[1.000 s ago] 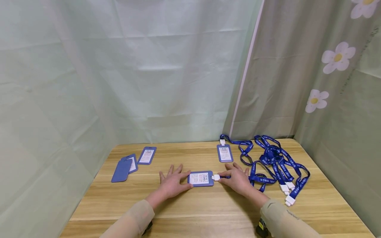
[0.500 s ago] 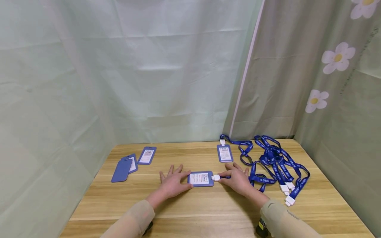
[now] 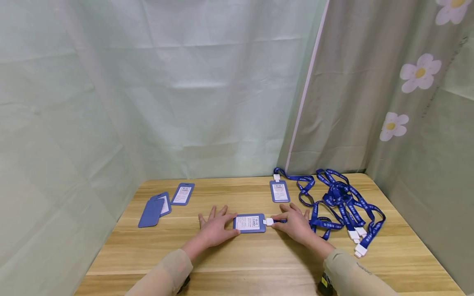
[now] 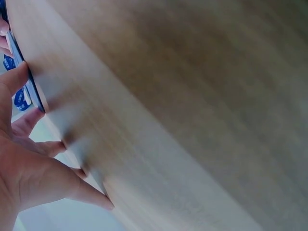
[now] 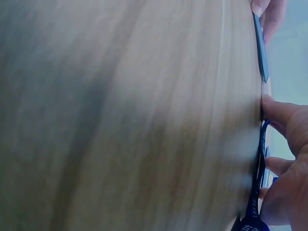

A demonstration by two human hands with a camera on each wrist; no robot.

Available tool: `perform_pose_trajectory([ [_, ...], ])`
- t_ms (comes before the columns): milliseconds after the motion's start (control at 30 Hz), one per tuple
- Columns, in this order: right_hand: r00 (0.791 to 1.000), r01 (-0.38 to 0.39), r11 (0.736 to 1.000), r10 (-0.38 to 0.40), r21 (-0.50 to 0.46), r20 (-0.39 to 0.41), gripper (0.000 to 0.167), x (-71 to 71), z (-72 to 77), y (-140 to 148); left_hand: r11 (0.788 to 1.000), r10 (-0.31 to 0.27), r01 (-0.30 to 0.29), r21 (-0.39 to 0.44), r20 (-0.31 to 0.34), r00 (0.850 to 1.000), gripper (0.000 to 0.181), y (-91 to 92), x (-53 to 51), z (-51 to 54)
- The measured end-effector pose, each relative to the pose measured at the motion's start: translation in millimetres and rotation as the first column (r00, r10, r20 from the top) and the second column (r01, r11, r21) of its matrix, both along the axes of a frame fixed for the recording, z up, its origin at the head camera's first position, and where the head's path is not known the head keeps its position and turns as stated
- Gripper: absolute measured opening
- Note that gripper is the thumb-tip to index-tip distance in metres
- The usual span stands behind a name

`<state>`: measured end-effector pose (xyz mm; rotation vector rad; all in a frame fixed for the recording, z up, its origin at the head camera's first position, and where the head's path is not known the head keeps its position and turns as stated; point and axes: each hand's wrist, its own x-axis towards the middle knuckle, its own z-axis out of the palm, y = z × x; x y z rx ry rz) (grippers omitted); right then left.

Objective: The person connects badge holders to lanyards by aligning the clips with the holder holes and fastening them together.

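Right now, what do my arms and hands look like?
The left sleeve and right sleeve are pale beige, the right with a dark marking. Something black shows under each cuff, with a yellow patch on the right. The fingers wear no gloves.

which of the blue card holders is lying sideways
The card holder between the left hand and right hand: its long edges run left to right; the other four run roughly front to back.

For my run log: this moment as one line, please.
left hand grips blue ID card holder | right hand pinches blue lanyard at white clip | clip at holder's top edge
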<state>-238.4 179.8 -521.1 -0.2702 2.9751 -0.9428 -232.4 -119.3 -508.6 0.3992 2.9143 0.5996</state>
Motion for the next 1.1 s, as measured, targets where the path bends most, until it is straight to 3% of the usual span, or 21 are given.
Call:
perform_pose_trajectory([
  [1100,1.0,0.009,1.0,-0.009,0.005,-0.009,0.024,0.5,-0.8,-1.6,1.0,-0.004,0.004,-0.001,-0.004,1.0,0.065,2.1,0.1,0.3],
])
